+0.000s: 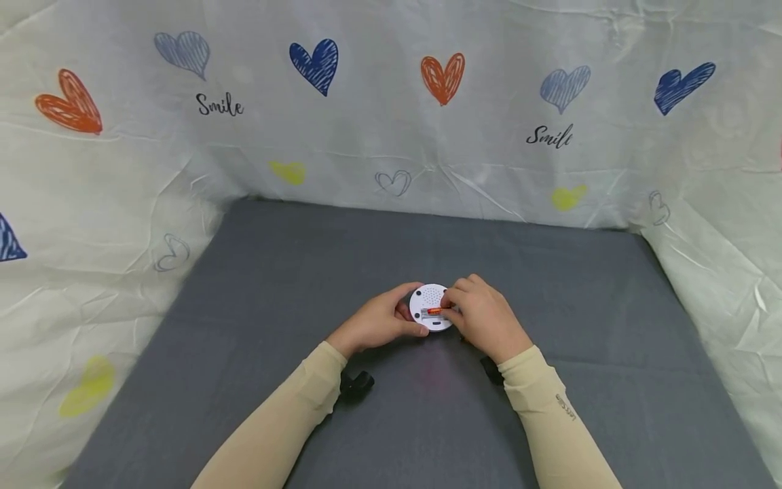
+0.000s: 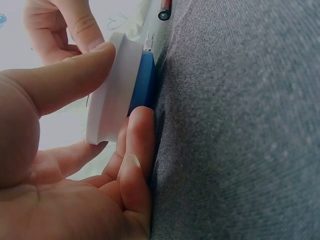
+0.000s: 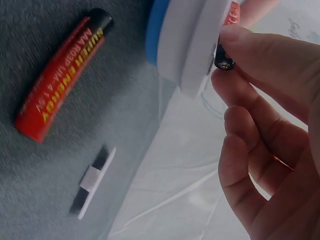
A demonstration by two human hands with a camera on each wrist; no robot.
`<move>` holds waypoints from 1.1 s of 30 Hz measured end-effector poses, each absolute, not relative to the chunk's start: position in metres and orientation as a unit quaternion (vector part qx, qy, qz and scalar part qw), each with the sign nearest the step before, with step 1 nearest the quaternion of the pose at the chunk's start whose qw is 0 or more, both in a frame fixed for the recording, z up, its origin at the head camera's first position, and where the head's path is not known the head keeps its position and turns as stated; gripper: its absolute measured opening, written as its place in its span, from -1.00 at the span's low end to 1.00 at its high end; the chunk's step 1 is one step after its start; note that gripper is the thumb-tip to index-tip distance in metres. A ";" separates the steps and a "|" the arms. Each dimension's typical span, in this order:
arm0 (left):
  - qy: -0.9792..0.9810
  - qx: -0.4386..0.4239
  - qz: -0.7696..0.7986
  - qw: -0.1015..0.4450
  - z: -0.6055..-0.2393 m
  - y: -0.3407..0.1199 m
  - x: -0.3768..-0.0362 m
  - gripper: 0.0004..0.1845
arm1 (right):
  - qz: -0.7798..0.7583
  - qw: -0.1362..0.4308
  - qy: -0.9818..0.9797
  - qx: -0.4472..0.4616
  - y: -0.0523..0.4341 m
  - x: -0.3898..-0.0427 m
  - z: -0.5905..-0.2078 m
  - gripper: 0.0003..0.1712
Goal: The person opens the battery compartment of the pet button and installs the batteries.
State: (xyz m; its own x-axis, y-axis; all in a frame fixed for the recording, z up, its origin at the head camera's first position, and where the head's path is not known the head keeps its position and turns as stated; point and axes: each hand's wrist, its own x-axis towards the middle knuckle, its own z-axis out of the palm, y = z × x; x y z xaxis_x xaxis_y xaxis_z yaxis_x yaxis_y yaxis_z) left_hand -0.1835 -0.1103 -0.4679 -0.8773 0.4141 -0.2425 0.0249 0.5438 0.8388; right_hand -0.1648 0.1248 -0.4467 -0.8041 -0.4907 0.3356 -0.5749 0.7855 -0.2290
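Observation:
In the head view, my left hand holds a round white device by its edge, thumb along the near rim. Its upturned face has a patch of small holes, dark round feet and a battery slot; the left wrist view shows blue on the opposite side of the device. My right hand pinches a red AAA battery at the slot. From the right wrist, the black end of that battery shows between thumb and forefinger, while the other fingers curl loosely.
Another red AAA battery, marked "Super Energy", lies on the grey cloth near the right hand. A small white plastic piece lies beyond it. White sheeting printed with hearts rises behind the table and along both sides.

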 end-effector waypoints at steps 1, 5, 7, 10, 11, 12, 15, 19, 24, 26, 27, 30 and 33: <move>0.853 0.129 0.460 0.211 -0.468 -0.110 -0.183 -0.04 | 0.162 0.131 -0.936 0.285 0.124 -0.165 -0.448 -0.88; 0.852 0.133 0.462 0.208 -0.468 -0.111 -0.183 -0.06 | 0.169 0.130 -0.936 0.281 0.122 -0.165 -0.452 -0.89; 0.850 0.137 0.464 0.208 -0.468 -0.111 -0.183 -0.07 | 0.189 0.114 -0.939 0.265 0.123 -0.166 -0.453 -0.87; 0.851 0.138 0.462 0.208 -0.467 -0.110 -0.183 -0.06 | 0.244 0.080 -0.943 0.211 0.126 -0.167 -0.453 -0.83; 0.850 0.138 0.463 0.208 -0.467 -0.110 -0.183 -0.06 | 0.266 0.066 -0.943 0.187 0.127 -0.168 -0.453 -0.79; 0.850 0.137 0.463 0.209 -0.467 -0.110 -0.183 -0.06 | 0.287 0.052 -0.943 0.162 0.128 -0.168 -0.452 -0.75; 0.850 0.135 0.462 0.211 -0.468 -0.110 -0.183 -0.05 | 0.332 -0.001 -0.938 0.102 0.131 -0.170 -0.452 -0.64; 0.849 0.132 0.465 0.214 -0.469 -0.110 -0.184 -0.05 | 0.390 -0.092 -0.914 0.059 0.134 -0.172 -0.451 -0.56; 0.844 0.133 0.473 0.216 -0.470 -0.110 -0.185 -0.05 | 0.465 -0.157 -0.871 0.024 0.136 -0.174 -0.453 -0.56; 0.844 0.135 0.472 0.216 -0.470 -0.110 -0.185 -0.05 | 0.486 -0.176 -0.856 0.015 0.136 -0.175 -0.454 -0.55; 0.844 0.136 0.472 0.216 -0.470 -0.110 -0.185 -0.05 | 0.494 -0.182 -0.850 0.012 0.136 -0.175 -0.455 -0.55; 0.844 0.138 0.471 0.218 -0.469 -0.111 -0.184 -0.04 | 0.511 -0.189 -0.838 0.000 0.135 -0.176 -0.457 -0.55; 0.842 0.135 0.474 0.222 -0.467 -0.111 -0.184 -0.04 | 0.517 -0.179 -0.837 -0.006 0.133 -0.176 -0.457 -0.57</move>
